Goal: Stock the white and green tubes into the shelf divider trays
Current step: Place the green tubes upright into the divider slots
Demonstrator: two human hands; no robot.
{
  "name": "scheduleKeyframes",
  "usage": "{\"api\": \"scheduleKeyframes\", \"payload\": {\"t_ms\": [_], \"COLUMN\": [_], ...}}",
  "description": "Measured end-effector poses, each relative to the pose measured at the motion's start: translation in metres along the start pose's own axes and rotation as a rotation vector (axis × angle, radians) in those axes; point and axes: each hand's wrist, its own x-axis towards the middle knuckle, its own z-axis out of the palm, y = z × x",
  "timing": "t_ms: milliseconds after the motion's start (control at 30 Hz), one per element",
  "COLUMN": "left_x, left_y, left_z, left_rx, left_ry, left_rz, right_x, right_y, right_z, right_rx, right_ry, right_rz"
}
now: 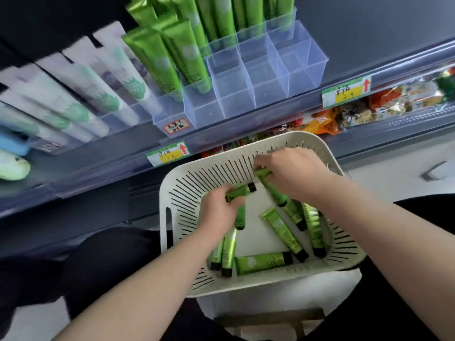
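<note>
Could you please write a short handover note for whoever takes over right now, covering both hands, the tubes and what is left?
Left hand: grips a green tube over the basket.
Right hand: grips a second green tube, also over the basket.
Done: white tubes stand in the left tray; standing green tubes fill the left and rear of the clear divider tray.
Left: its front and right compartments are empty, and several loose green tubes lie in the basket. Place both held tubes, then the rest.
</note>
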Motion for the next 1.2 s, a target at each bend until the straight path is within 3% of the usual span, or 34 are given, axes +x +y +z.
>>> {"api": "scheduleKeyframes", "payload": {"t_ms": [233, 433, 633, 1033, 1200], "left_x": [-0.019, -0.013, 0.041, 0.145, 0.155], "left_y": [0.069, 0.143, 0.19, 0.208, 0.204], "left_z": [-0.117, -0.191, -0.215, -0.198, -0.193], "left_rx": [0.034, 0.092, 0.142, 0.499, 0.505], "left_ry": [0.224, 0.461, 0.527, 0.358, 0.344], "left_rz": [0.382, 0.592, 0.597, 0.383, 0.334], "right_x": [-0.02, -0.01, 0.017, 0.07, 0.087], "right_y": [-0.024, -0.033, -0.027, 0.0, 0.004], "right_z": [-0.047, -0.112, -0.157, -0.17, -0.172], "right_rx": [0.212, 0.298, 0.305, 0.319, 0.315], "right_ry": [0.272, 0.548, 0.775, 0.787, 0.764], "right_rz": [-0.077, -0.097, -0.078, -0.043, -0.029]}}
